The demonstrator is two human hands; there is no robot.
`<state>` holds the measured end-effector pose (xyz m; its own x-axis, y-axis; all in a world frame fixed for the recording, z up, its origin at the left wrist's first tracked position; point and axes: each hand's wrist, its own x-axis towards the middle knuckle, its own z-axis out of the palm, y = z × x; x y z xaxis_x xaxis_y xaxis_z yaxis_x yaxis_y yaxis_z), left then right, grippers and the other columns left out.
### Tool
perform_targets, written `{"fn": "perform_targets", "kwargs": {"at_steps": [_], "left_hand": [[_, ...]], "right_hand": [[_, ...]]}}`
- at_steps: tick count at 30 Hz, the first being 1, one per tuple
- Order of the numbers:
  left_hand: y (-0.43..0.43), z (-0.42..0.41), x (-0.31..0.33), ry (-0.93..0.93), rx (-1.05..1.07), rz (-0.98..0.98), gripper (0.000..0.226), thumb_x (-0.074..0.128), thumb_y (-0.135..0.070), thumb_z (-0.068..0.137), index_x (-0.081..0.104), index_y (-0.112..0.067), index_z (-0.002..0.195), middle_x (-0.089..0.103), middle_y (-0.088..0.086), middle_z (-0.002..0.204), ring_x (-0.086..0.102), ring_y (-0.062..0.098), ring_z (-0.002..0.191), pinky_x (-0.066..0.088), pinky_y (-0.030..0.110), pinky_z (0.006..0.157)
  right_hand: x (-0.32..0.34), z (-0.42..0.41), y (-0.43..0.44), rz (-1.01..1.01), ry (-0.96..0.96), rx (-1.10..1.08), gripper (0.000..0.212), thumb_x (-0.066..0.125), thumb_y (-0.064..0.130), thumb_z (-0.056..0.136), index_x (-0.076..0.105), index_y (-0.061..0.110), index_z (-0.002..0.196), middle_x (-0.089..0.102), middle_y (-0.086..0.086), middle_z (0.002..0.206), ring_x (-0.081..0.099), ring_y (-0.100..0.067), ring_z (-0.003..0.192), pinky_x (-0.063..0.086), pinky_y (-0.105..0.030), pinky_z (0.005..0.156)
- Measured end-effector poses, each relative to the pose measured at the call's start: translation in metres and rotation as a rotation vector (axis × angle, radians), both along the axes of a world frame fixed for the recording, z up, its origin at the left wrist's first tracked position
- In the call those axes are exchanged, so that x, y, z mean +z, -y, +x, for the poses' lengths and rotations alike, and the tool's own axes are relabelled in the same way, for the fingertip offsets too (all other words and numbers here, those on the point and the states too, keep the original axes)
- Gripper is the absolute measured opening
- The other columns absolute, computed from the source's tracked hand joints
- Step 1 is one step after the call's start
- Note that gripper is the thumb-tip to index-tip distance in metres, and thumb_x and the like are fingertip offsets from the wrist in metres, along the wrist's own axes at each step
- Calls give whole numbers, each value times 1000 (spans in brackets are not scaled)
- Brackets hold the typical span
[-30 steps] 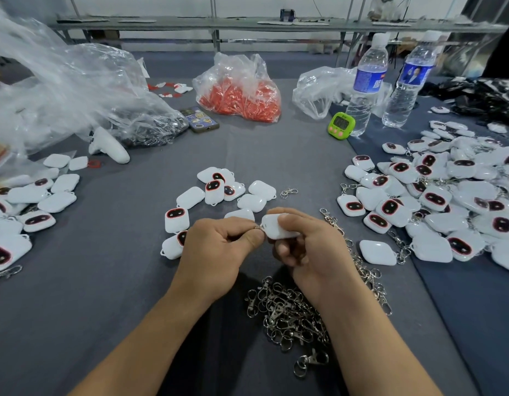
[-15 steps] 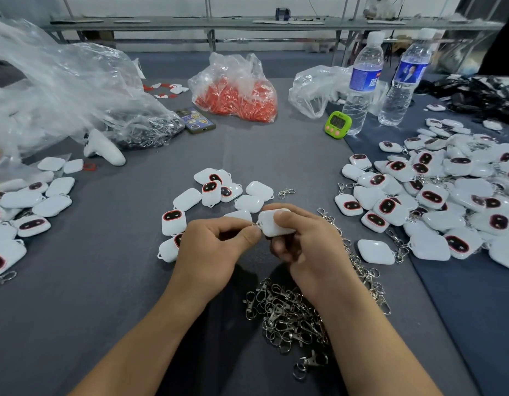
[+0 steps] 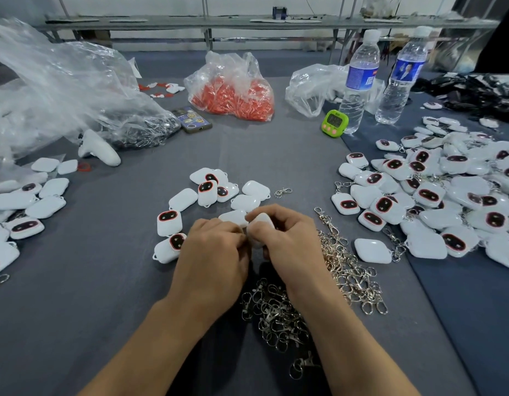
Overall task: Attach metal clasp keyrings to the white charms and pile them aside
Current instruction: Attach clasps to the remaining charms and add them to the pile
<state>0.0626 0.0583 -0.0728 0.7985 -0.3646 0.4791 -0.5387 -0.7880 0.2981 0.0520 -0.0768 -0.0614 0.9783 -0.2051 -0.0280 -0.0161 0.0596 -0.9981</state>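
Here, on the grey table, left hand and right hand pinch one white charm.

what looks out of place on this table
One metal clasp lies alone beside the middle charms, apart from the clasp heap at the near edge. A white controller by the clear bag also isn't part of the job. Nothing looks broken.

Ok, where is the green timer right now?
In the head view, right of centre and far back: the green timer stands just left of the left water bottle.
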Motion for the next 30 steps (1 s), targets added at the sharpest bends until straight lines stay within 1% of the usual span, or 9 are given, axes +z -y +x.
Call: {"fn": "perform_targets", "kwargs": {"at_steps": [4,7,12,16,19,23,26,29,30], "left_hand": [[-1,-2,2,-248,21,-294,9,72,-24,87,80,-25,84,72,-11,81,63,11,77,46,27,72],[2,1,3,-496,10,-541,7,73,-38,81,79,-36,82,71,-11,72,62,3,64,48,23,60],[7,1,8,-654,-63,-817,14,76,-26,84,82,-34,74,76,4,76,62,7,73,54,39,80],[4,0,6,-512,-80,-663,10,71,-29,80,80,-27,76,74,-9,73,65,5,71,52,24,70],[3,0,4,-317,-20,-373,24,63,-29,81,74,-12,68,68,-4,68,61,16,70,48,38,68],[-1,0,2,-134,15,-71,29,57,-29,86,77,-14,72,72,-4,74,58,21,72,45,40,73],[0,-2,2,-165,69,-174,25,58,-32,85,77,-19,75,72,-7,76,59,18,76,46,39,77],[4,-1,5,-315,112,-495,6,76,-26,80,79,-31,78,74,-19,80,66,3,77,50,23,73],[5,0,7,-376,122,-586,14,82,-20,77,79,-34,76,74,-22,79,68,2,75,52,20,70]], "right_hand": [[4,3,6,93,-62,-16,20,61,-2,86,76,10,83,65,-7,71,44,-9,47,38,-19,44],[7,3,10,239,-99,-7,24,57,-2,89,75,11,81,66,-11,70,41,-11,41,30,-17,38],[8,3,15,397,-135,1,22,55,3,91,76,6,88,64,-8,63,42,-12,39,28,-20,37],[7,2,14,388,-130,0,23,56,1,90,76,10,83,65,-9,65,40,-12,39,29,-18,40],[6,1,9,279,-109,-17,23,60,-2,87,76,13,79,63,-8,64,40,-12,40,30,-17,39],[3,-3,-2,131,-53,-5,18,62,-4,84,75,8,84,63,-5,63,45,-12,43,40,-22,40],[4,-2,1,138,-41,-8,18,61,-4,85,75,8,86,63,-9,66,45,-13,43,37,-18,41],[7,1,7,185,-41,-26,23,59,-6,88,75,10,83,64,-11,66,43,-12,42,32,-17,38],[7,1,9,193,-41,-34,24,58,-6,89,75,11,82,65,-10,66,44,-12,41,32,-17,38]]}}
